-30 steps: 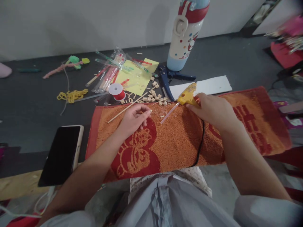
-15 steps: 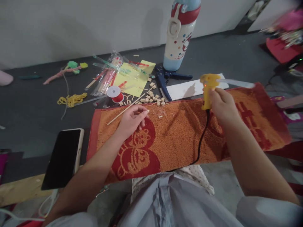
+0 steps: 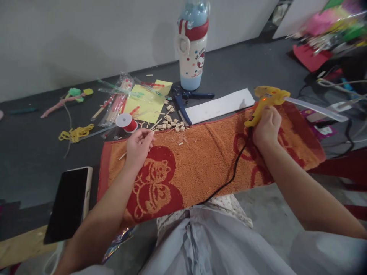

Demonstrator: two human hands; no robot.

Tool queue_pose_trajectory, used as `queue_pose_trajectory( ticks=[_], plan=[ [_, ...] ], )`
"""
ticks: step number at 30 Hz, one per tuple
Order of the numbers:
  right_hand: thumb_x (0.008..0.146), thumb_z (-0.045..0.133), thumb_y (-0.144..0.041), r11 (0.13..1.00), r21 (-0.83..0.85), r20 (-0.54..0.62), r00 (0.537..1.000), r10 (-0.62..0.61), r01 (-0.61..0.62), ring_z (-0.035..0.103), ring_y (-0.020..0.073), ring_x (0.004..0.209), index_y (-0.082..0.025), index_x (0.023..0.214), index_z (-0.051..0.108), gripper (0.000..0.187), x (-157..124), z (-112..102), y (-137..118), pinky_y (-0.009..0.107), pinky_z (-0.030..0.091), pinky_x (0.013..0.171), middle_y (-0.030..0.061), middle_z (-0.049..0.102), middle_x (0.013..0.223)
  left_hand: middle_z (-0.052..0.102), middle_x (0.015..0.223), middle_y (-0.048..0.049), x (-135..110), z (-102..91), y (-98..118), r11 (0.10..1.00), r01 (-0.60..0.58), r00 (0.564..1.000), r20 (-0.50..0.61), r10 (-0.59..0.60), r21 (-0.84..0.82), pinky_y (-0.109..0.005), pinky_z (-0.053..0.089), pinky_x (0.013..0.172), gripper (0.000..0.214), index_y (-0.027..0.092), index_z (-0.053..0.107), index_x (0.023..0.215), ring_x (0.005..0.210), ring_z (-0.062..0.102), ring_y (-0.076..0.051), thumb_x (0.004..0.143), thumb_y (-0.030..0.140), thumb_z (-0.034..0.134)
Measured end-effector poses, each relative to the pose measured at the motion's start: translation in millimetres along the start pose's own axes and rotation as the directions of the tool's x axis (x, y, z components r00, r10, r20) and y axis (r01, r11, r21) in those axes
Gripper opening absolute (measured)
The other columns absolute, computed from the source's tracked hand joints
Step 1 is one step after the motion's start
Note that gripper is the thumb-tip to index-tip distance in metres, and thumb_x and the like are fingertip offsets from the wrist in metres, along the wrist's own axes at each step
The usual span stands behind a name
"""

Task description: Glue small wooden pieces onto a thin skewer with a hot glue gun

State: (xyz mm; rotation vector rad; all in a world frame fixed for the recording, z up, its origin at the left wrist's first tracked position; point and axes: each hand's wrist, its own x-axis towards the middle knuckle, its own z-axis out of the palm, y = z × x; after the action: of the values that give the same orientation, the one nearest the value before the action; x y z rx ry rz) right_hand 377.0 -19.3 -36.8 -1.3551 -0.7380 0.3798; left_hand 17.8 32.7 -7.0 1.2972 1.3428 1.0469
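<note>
My right hand is wrapped round the handle of a yellow hot glue gun, held above the right part of an orange towel. A translucent glue stick juts from the gun's back end, and a small orange light glows on its side. The black cord runs down across the towel towards my lap. Over the towel's left part, my left hand pinches a tiny pale wooden piece between thumb and fingertip. A thin wooden stick lies partly hidden beneath that hand.
Small cut wood pieces lie behind the towel, near a red thread spool, blue-handled cutters and a white board. A tall bottle stands at the back. A phone lies at the left; cables clutter the right.
The view has turned to the right. My right hand has carried the glue gun rightward, away from the white board, and tilted it. My left hand has shifted slightly left, still pinching the small piece.
</note>
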Motion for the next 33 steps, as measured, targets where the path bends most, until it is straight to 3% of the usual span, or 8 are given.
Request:
queue_pose_trajectory(
  ticks=[4,10,21,28,33],
  plan=[
    [0.087,0.048,-0.029,1.000,-0.020,0.007,1.000,0.017,-0.016,0.042,0.0087,0.049,-0.020,0.070,0.053,0.020,6.2,2.2,3.5,0.027,0.031,0.050,-0.0018,0.051,0.059,0.059,0.061,0.0021,-0.1,3.1,3.4,0.990,-0.007,0.999,0.053,-0.001,0.142,-0.018,0.034,0.044,0.021,0.016,0.059,0.077,0.049,0.047,-0.007,0.070,0.036,0.066],
    [0.089,0.047,-0.030,0.999,-0.017,0.022,0.999,0.043,-0.043,0.043,0.0090,0.050,-0.021,0.076,0.056,0.018,19.2,8.5,9.3,0.027,0.032,0.052,-0.0027,0.049,0.060,0.055,0.063,0.0020,3.0,6.6,7.3,0.959,-0.048,0.998,0.047,0.037,0.279,-0.022,0.035,0.048,0.022,0.016,0.058,0.077,0.050,0.045,-0.009,0.071,0.037,0.062],
    [0.089,0.047,-0.031,0.997,-0.020,0.037,0.997,0.069,-0.068,0.043,0.0093,0.053,-0.017,0.077,0.057,0.020,29.7,13.1,14.4,0.026,0.034,0.053,-0.0021,0.051,0.062,0.058,0.067,0.0004,11.4,3.5,-3.4,0.949,-0.102,0.995,0.029,0.098,0.300,-0.023,0.038,0.053,0.017,0.017,0.059,0.079,0.055,0.049,-0.010,0.075,0.033,0.061],
    [0.084,0.048,-0.030,0.989,0.059,0.100,0.986,0.133,-0.139,0.046,0.0088,0.054,-0.017,0.072,0.057,0.020,38.4,-2.6,-20.4,0.025,0.040,0.054,-0.0006,0.051,0.066,0.059,0.066,0.0003,12.2,4.2,-4.7,0.962,-0.094,0.995,0.004,0.097,0.254,-0.023,0.040,0.054,0.014,0.017,0.060,0.081,0.055,0.050,-0.011,0.074,0.030,0.062],
    [0.081,0.045,-0.023,0.931,0.196,0.161,0.946,0.280,-0.308,0.053,0.0110,0.063,-0.017,0.081,0.060,0.016,31.8,-23.0,-47.9,0.029,0.048,0.065,0.0006,0.056,0.072,0.059,0.067,0.0002,10.5,5.2,-2.5,0.969,-0.077,0.997,-0.004,0.080,0.234,-0.023,0.041,0.055,0.018,0.016,0.061,0.082,0.056,0.051,-0.010,0.073,0.031,0.063]
  ],
)
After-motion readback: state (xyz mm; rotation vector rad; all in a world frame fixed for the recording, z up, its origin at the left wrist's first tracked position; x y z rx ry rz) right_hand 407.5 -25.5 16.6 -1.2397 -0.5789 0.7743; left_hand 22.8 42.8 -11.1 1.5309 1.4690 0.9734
